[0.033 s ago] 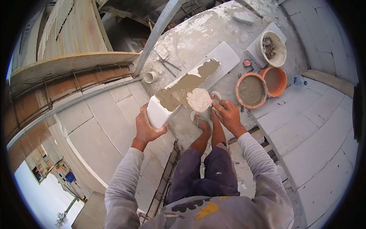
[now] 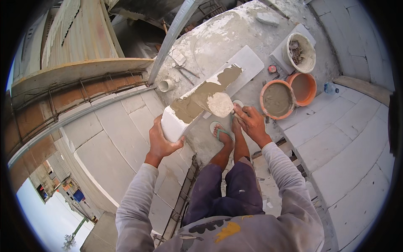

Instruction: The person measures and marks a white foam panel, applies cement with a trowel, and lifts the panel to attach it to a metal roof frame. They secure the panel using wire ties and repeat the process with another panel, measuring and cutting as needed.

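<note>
Rough, cement-smeared floor (image 2: pixel 235 31) at upper centre, block walls down both sides. Pale lightweight block (image 2: pixel 173 124) in frame centre, slanting lower left to upper right, top face coated in wet grey mortar (image 2: pixel 201 97), edges patchy. Left hand (image 2: pixel 161 143) clamped round its near end, thumb on the near side, presumably to steady it and keep the coated face up. Right hand (image 2: pixel 252 124) closed on the mostly hidden handle of a round-ended trowel (image 2: pixel 220 105); mortar-crusted blade lies over the block's right edge, looks angled for spreading; can't tell if it touches. Far end overlaps another pale block (image 2: pixel 251 63); can't tell whether it rests on it. Mortar bucket (image 2: pixel 262 101), orange, just right of the trowel hand, likely for short reach; second orange bucket (image 2: pixel 311 100) against it. White bucket (image 2: pixel 310 63) with debris, upper right. Red tape measure (image 2: pixel 272 69) between. Pincers (image 2: pixel 184 74) and pipe offcut (image 2: pixel 165 85) left of the block. Sandalled foot (image 2: pixel 222 135) just below the trowel, limiting room there; metal post (image 2: pixel 175 35) hems in the upper left.
</note>
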`<state>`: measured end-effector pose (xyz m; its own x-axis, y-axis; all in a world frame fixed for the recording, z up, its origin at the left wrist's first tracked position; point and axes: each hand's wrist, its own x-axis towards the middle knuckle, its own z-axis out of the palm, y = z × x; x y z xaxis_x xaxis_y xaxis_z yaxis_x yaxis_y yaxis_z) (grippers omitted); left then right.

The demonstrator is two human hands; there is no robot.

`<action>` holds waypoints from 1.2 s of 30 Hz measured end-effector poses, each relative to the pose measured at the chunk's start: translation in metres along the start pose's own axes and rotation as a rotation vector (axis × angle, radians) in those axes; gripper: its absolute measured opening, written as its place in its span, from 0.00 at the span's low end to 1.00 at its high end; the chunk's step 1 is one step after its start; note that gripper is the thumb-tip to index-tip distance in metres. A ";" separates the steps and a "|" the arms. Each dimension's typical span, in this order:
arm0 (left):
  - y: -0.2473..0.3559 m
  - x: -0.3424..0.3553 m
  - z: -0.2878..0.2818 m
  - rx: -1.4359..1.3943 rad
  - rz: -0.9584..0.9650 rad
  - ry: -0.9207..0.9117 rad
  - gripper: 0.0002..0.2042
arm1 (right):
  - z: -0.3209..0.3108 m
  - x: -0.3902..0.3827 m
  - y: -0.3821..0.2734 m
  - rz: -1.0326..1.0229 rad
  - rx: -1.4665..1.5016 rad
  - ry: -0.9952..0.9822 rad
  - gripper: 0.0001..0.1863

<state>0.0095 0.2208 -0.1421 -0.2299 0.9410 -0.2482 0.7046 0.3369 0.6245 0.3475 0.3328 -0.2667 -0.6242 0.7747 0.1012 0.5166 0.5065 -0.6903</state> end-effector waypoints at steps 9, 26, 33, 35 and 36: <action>-0.011 0.009 0.000 0.028 0.022 0.039 0.46 | 0.043 -0.029 0.068 0.289 -0.005 -0.085 0.35; 0.043 0.022 0.013 -0.067 -0.183 0.121 0.42 | -0.030 -0.018 -0.177 0.947 1.439 -0.229 0.29; 0.026 0.020 0.011 0.012 -0.072 0.129 0.44 | 0.008 0.022 0.008 0.402 0.301 -0.025 0.29; 0.022 0.017 0.011 0.005 -0.085 0.121 0.45 | 0.021 0.020 0.015 0.515 0.176 -0.077 0.32; 0.017 0.017 0.012 0.003 -0.097 0.115 0.45 | 0.037 0.005 0.015 0.527 0.117 -0.079 0.33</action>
<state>0.0255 0.2420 -0.1446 -0.3727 0.9013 -0.2205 0.6773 0.4267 0.5993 0.3306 0.3303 -0.3031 -0.3430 0.8792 -0.3306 0.7052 0.0085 -0.7089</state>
